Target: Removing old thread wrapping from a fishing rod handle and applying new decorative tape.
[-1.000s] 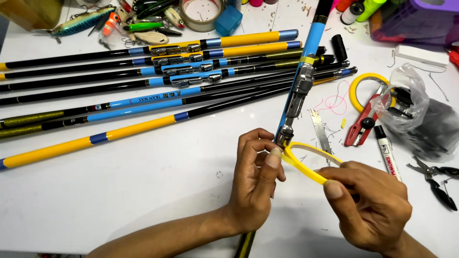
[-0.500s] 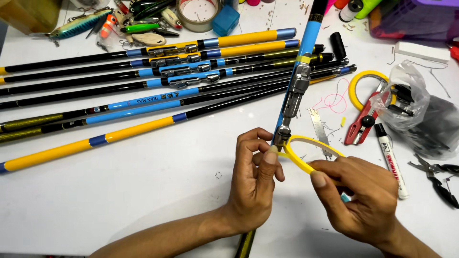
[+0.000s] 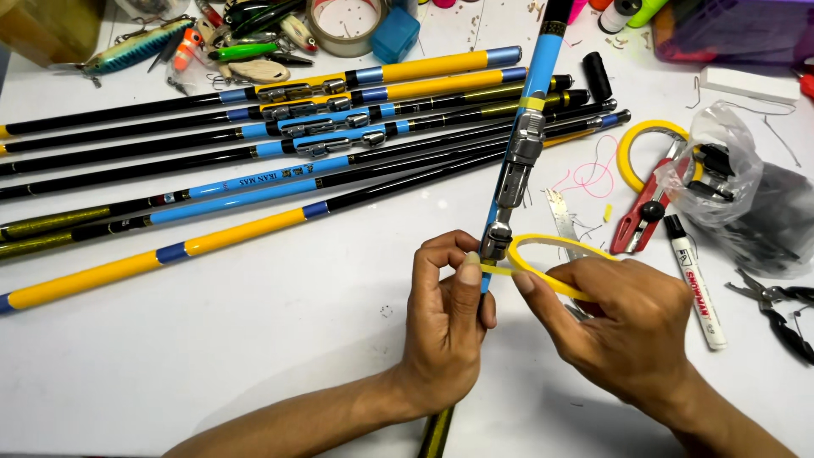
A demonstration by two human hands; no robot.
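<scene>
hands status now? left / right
Left hand: closed on the fishing rod, thumb pinning the yellow tape end.
Right hand: closed, pinching the yellow tape loop.

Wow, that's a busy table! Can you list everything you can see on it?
fishing rod in hand: one, blue and black with a metal reel seat, upright through the middle.
yellow tape: one strip, looped beside that rod.
rods lying flat: about ten, black, blue and yellow, left half of the table.
fishing lures: several, mixed colours, top left.
tape roll: one, tan, top centre.
yellow ring of tape: one, right of centre.
red cutters: one, under the ring.
marker: one, white, right.
plastic bag: one, clear with dark parts, right.
pliers: one, far right.
left hand: pinches rod and tape.
right hand: holds the tape loop.
</scene>
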